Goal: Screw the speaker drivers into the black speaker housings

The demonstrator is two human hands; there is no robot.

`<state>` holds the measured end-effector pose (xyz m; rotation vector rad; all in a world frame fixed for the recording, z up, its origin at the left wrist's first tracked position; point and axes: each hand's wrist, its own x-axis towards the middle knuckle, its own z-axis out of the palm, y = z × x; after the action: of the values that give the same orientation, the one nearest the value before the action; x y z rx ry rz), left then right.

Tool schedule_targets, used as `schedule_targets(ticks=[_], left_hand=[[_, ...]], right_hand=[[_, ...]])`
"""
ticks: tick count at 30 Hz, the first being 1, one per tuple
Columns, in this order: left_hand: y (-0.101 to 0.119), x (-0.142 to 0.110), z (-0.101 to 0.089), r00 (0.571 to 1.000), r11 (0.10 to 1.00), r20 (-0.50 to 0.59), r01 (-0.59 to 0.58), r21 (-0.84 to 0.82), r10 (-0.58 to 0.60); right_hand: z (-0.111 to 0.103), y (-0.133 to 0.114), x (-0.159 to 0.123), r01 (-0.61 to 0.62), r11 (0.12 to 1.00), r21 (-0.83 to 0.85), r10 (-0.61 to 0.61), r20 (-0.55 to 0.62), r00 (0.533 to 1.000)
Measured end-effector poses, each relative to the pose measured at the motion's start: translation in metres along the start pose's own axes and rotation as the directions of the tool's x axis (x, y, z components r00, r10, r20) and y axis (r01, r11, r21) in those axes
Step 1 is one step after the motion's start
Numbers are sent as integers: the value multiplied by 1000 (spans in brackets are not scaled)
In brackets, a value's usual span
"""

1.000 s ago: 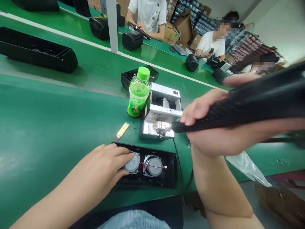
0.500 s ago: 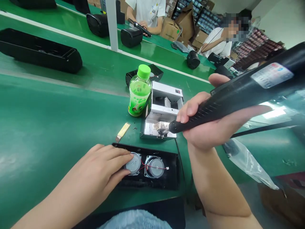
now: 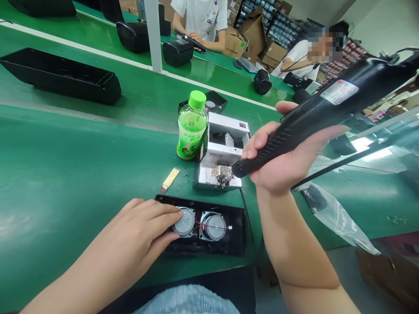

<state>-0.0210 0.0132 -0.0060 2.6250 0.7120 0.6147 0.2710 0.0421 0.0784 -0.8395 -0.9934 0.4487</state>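
Note:
My right hand (image 3: 281, 161) is wrapped round a black electric screwdriver (image 3: 304, 117), held at a slant. The screwdriver's lower end is at the front of a silver screw feeder (image 3: 225, 152); whether the bit carries a screw is too small to tell. With fingers and thumb, my left hand (image 3: 144, 231) grips the edge of the left round speaker driver (image 3: 184, 221). That driver and a second speaker driver (image 3: 214, 227) lie face down in an open black speaker housing (image 3: 234, 244). Red wires with a white plug run across both.
Beside the feeder stands a green-capped bottle (image 3: 192, 126), with a yellow-handled knife (image 3: 170, 179) in front. Behind lies another speaker housing (image 3: 218, 101); a long black housing (image 3: 62, 76) is at left. Plastic bags (image 3: 337, 218) lie right. Two people sit across the belt.
The screwdriver's upper end has shifted left and away from me, while its tip stays at the feeder. The long black housing has slid slightly right. My left hand keeps its grip.

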Motion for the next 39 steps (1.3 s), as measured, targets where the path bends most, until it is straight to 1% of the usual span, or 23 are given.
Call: schedule_targets(ticks=[4, 6, 10, 13, 19, 25, 31, 36, 39], left_hand=[[-1, 0, 0, 1000, 1000, 8, 22, -16, -22], [-1, 0, 0, 1000, 999, 9, 24, -21, -24], [-2, 0, 0, 1000, 999, 9, 24, -24, -24], [-2, 1, 0, 1000, 1000, -2, 21, -17, -21], [-1, 0, -1, 1000, 1000, -9, 22, -19, -22], [-3, 1, -1, 1000, 1000, 5, 22, -14, -22], [-3, -1, -1, 1000, 1000, 14, 25, -6, -25], [-2, 2, -1, 1000, 1000, -8, 10, -15, -11], [-3, 1, 0, 1000, 1000, 2, 18, -21, -18]], right_hand=[[-3, 1, 3, 8, 1000, 1, -8, 9, 1000], [-3, 2, 3, -6, 1000, -7, 6, 20, 1000], [-2, 3, 1, -30, 999, -35, 30, 4, 1000], [-2, 3, -2, -18, 999, -35, 18, 3, 1000], [0, 0, -3, -2, 1000, 15, 3, -54, 999], [2, -3, -5, 28, 999, 17, -28, -49, 998], [2, -2, -5, 3, 1000, 6, -3, -16, 1000], [1, 0, -1, -43, 999, -5, 43, -38, 998], [0, 1, -1, -41, 999, 1, 41, -38, 998]])
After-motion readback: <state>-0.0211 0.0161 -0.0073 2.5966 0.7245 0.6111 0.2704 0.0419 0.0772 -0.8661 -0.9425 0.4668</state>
